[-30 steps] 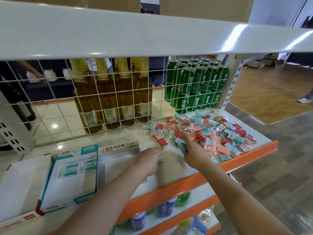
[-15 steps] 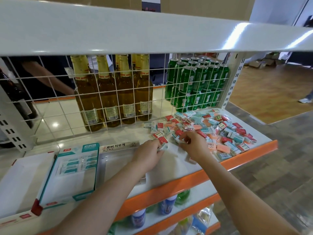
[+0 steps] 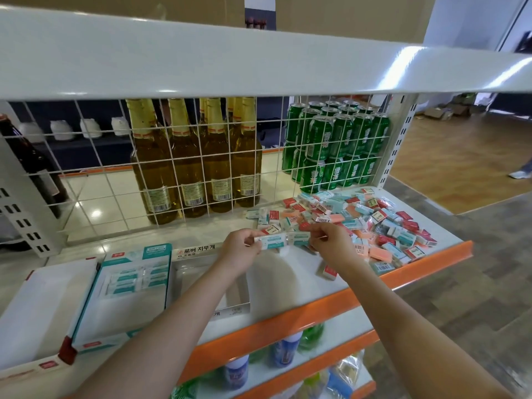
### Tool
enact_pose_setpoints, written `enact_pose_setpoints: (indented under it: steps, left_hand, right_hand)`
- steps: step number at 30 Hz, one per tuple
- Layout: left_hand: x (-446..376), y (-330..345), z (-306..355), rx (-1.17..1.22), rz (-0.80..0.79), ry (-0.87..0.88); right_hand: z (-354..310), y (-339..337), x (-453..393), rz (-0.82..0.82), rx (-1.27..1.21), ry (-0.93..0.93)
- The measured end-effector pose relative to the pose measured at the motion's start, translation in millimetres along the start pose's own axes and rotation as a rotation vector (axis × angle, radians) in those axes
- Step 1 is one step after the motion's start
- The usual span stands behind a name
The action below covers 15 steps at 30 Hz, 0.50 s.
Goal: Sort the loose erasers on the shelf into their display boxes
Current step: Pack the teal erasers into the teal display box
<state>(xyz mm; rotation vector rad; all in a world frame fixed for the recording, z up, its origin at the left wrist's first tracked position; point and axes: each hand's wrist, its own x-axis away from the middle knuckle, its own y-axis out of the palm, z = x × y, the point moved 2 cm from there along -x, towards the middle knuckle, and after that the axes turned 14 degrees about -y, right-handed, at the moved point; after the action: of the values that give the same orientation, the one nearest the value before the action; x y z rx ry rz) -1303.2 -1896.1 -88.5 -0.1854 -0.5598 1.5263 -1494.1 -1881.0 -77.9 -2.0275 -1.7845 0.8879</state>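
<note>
A heap of loose erasers (image 3: 359, 223) in teal, red and orange wrappers covers the right part of the white shelf (image 3: 290, 286). My left hand (image 3: 240, 249) pinches a teal-and-white eraser (image 3: 269, 242) just above the shelf. Right beside it my right hand (image 3: 331, 240) pinches a second teal eraser (image 3: 299, 239), the two erasers end to end. Three display boxes lie at the left: a white box with red corners (image 3: 40, 306), a teal box (image 3: 135, 286) holding several teal erasers, and a clear box with a Korean label (image 3: 198, 272), its right part hidden by my left forearm.
A wire grid (image 3: 201, 168) backs the shelf; behind it stand amber bottles (image 3: 184, 168) and green cans (image 3: 336, 145). One eraser (image 3: 329, 272) lies alone near the orange front edge (image 3: 374, 286). An upper shelf (image 3: 259, 56) overhangs. Lower shelves hold bottles.
Both hands left the shelf surface at the heap's near edge and rose, each now pinching a teal eraser, brought together in front of the heap.
</note>
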Motion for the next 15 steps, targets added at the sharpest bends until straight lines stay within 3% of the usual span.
enact_pose_setpoints:
  steps: [10, 15]
  left_hand:
    - [5.6, -19.7, -9.9, 0.056, -0.021, 0.01]
    - [9.0, -44.0, -18.4, 0.016, 0.1, -0.014]
  right_hand:
    - [-9.0, 11.2, 1.8, -0.044, -0.092, 0.004]
    - [-26.7, 24.6, -1.3, -0.034, -0.088, -0.005]
